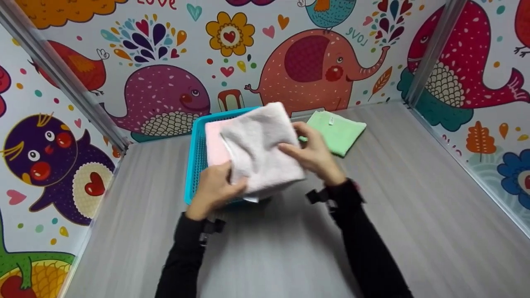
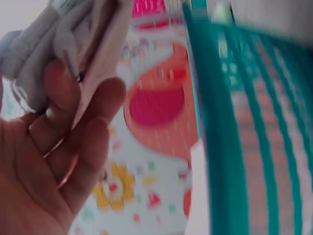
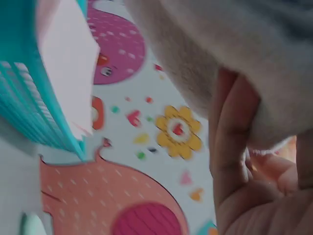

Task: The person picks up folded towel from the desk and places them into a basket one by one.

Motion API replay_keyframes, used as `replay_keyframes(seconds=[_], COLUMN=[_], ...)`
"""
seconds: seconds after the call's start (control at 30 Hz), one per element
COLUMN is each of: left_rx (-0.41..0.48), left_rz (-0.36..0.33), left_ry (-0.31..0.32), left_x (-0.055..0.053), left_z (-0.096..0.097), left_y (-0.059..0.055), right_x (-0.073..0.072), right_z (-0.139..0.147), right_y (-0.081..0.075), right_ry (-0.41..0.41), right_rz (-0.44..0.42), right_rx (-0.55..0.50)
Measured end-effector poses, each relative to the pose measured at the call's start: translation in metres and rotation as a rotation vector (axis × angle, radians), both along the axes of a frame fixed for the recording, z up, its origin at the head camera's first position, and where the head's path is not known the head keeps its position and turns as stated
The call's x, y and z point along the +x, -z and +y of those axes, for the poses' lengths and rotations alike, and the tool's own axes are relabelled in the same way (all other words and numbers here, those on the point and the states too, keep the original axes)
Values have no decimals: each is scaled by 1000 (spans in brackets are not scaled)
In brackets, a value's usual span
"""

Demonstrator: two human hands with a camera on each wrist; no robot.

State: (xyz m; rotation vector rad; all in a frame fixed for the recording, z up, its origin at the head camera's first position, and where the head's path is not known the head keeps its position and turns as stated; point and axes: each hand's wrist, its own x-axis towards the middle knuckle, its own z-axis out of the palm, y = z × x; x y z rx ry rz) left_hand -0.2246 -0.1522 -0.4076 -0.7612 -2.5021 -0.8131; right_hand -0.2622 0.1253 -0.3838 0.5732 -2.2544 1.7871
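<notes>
Both hands hold a pale greyish-pink folded towel (image 1: 265,145) above a turquoise plastic basket (image 1: 193,161). My left hand (image 1: 217,186) pinches its near-left corner between thumb and fingers, and the left wrist view shows the cloth's folded layers (image 2: 98,54) in that grip. On the opposite side my right hand (image 1: 312,153) grips the right edge, thumb on top and fingers beneath. A pink cloth (image 1: 215,140) lies in the basket, partly hidden by the towel. In the right wrist view that cloth (image 3: 66,63) rises above the basket's rim.
A folded green cloth (image 1: 337,132) with a small white tag lies right of the basket, near the back wall. Grey wood-patterned tabletop (image 1: 414,198) spreads around them. Walls with printed cartoon animals (image 1: 306,74) enclose the back and both sides.
</notes>
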Motion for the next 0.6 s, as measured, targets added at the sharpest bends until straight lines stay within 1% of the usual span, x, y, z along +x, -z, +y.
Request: replay_keyframes(seconds=[0.07,0.13,0.23,0.3,0.37,0.47,0.53,0.6], left_rx=[-30,-54,-73,-99,-135,-191,-211,-227], left_rz=[-58,-105,-172,-230,-297,-390,-440,-473], left_ry=[-59,-94,-150,-193,-223,-236,-242,-258], left_x=[-4,-8,-13,-16,-20,-25,-27,-29], left_z=[-16,-30,-46,-55,-62,-66,-66,-65], left_y=[-1,-1,0,2,5,12,15,18], right_x=[-5,-10,-13,-14,-14,-13,-14,-15], right_z=[-17,-29,-41,-50,-58,-69,-73,-76], right_y=[8,16,28,36,44,54,58,60], right_ry=[-32,-81,-140,-149,-137,-99,-79,-70], right_rz=[16,18,28,67,107,146,146,154], right_rx=[1,14,74,167,288,478,567,631])
